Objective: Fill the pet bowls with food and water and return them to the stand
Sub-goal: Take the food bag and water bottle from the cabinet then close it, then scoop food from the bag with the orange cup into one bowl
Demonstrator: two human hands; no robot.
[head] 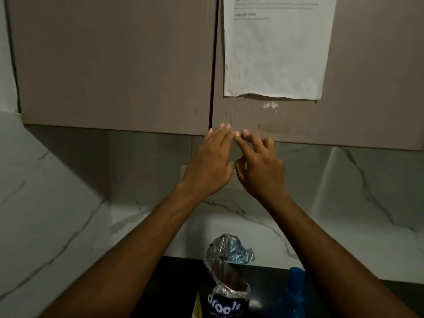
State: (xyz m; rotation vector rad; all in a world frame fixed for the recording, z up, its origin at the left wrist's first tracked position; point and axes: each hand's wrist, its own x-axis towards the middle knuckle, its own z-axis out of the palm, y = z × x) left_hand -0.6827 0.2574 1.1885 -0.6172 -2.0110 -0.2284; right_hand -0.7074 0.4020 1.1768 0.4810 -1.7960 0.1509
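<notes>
Both arms reach up, fingertips meeting at the lower edge of the cabinet doors [114, 65]. The left hand [212, 166] is flat. The right hand [259, 168] is loosely curled and empty. The opened pet food bag [226, 294] stands on the dark counter [179, 283], beside a blue bottle [296, 290].

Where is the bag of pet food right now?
In the head view, the pet food bag stands on the dark counter at the bottom centre, just left of a blue bottle.
</notes>
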